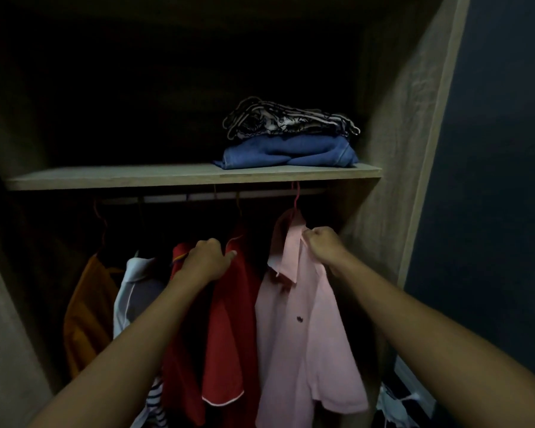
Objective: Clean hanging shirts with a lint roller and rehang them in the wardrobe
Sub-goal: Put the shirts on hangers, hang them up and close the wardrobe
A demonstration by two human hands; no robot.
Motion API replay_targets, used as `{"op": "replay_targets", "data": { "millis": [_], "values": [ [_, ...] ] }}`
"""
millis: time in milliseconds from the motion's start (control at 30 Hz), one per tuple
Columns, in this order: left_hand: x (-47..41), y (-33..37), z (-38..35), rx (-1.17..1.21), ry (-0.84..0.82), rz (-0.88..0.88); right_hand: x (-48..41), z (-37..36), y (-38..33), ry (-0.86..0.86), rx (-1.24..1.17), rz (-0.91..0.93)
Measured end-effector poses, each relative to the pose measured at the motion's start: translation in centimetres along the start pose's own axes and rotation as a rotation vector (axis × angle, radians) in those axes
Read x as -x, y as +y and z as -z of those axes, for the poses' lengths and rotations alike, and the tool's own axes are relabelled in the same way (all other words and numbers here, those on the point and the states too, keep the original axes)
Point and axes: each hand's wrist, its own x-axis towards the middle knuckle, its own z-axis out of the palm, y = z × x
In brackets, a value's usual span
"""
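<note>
Left hand [209,257] gripping red shirt [229,319], right hand [323,245] gripping pink shirt [303,335]; dim wardrobe [393,149].

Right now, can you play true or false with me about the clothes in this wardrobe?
1. The right hand grips the pink polo shirt near its collar. True.
2. The left hand holds a lint roller. False: it grasps the red shirt, and no roller is in view.
3. Folded blue jeans lie on the shelf above the rail, with a black-and-white patterned garment on top. True.
4. The pink polo shirt hangs to the left of the orange shirt. False: pink is furthest right, orange furthest left.
5. The pink polo's hanger is hooked on the rail. True.
</note>
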Motion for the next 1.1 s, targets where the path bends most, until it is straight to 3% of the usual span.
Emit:
{"op": "replay_targets", "data": {
  "millis": [433,600,700,800,933,1100],
  "values": [
    [-0.1,2.8,-2.3,-0.073,0.003,-0.086,-2.3,-0.2,3.4,0.006,0.063,0.028],
    [0.8,2.2,-2.5,0.013,0.050,-0.148,-1.2,-1.1,3.5,0.153,0.234,0.136],
    [2.5,1.1,-1.4,0.052,0.224,-0.255,1.1,-2.6,2.3,0.231,0.162,0.431],
    [5.2,-1.3,0.3,0.133,0.454,-0.397,3.8,-5.2,1.0,0.145,0.053,0.631],
    [9.4,-6.7,3.1,0.152,0.718,-0.486,8.4,-11.0,-0.8,-0.130,-0.042,0.633],
    [14.7,-15.1,6.4,0.093,0.947,-0.510,15.1,-21.7,-0.7,-0.326,-0.018,0.627]
  ]
}}
